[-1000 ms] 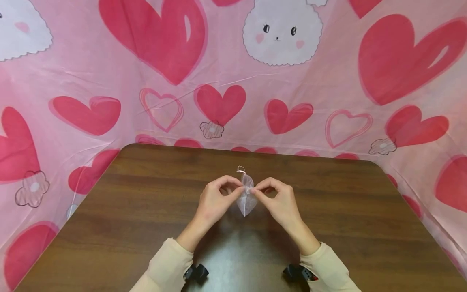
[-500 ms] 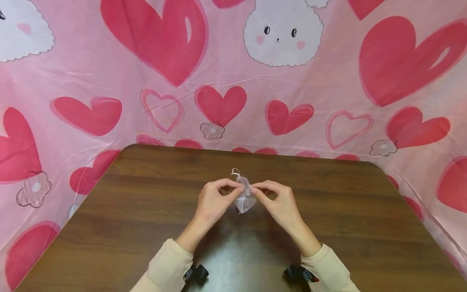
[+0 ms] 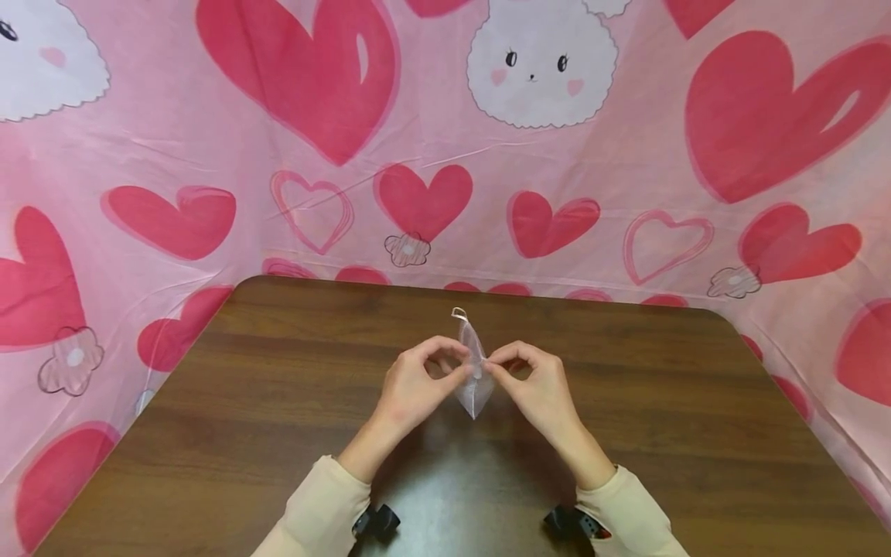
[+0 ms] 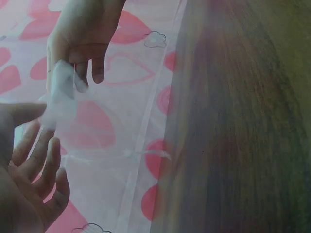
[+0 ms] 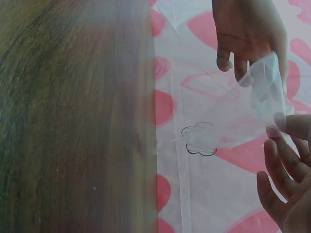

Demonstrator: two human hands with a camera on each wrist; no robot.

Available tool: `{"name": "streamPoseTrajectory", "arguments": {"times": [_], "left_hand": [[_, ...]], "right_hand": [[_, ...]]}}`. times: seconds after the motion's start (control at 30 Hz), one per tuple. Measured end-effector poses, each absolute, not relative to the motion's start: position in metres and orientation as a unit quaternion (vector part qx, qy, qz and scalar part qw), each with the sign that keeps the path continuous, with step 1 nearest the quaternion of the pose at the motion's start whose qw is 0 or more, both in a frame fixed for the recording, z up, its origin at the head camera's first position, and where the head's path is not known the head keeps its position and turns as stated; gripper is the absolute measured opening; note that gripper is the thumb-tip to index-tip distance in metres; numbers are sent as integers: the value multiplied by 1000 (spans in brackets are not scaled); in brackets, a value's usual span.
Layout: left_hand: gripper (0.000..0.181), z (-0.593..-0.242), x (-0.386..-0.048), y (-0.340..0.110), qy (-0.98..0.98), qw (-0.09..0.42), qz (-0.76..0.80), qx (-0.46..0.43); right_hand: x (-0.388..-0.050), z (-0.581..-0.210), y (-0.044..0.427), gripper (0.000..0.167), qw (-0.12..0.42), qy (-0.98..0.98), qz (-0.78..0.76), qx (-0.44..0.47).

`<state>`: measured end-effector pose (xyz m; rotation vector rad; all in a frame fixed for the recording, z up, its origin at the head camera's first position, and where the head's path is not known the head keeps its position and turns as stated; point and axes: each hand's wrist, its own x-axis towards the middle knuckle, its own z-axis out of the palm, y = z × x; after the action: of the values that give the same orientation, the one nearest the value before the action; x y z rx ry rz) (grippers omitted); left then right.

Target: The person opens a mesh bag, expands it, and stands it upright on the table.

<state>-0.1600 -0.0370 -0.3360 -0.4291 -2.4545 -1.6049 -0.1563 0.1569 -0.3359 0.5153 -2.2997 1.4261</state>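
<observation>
pink heart-printed cloth [image 3: 431, 93] backs a brown wood-grain table [image 3: 661, 418]. above it, my left hand [image 3: 416, 381] and my right hand [image 3: 534, 384], near each other, both pinch one sheer whitish pouch [image 3: 476, 396] between thumb and fingertip. pouch located between the two hands; its thin cord loop [image 3: 460, 316] projects beyond them, toward the cloth.

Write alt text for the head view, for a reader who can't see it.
A person's left grip and right grip pinch a small sheer white pouch above a brown wood-grain table. A thin loop sticks out at the pouch's far end, and a pink, heart-printed backdrop hangs behind.
</observation>
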Motion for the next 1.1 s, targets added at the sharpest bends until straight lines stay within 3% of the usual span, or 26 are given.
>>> {"name": "streamPoseTrajectory", "arguments": {"times": [0.13, 0.33, 0.57, 1.1], "left_hand": [[19, -336, -158, -35, -844, 84, -510, -144], [9, -337, -157, -36, -857, 131, -481, -130], [9, -337, -158, -38, -857, 162, -475, -120], [19, -340, -160, -36, -869, 207, -412, -181]], "right_hand": [[-156, -337, 157, 12, 190, -820, 506, 190], [-154, -339, 156, 9, 187, -821, 501, 200], [-154, -341, 156, 8, 172, -827, 493, 209], [-157, -340, 155, 14, 219, -832, 473, 193]]}}
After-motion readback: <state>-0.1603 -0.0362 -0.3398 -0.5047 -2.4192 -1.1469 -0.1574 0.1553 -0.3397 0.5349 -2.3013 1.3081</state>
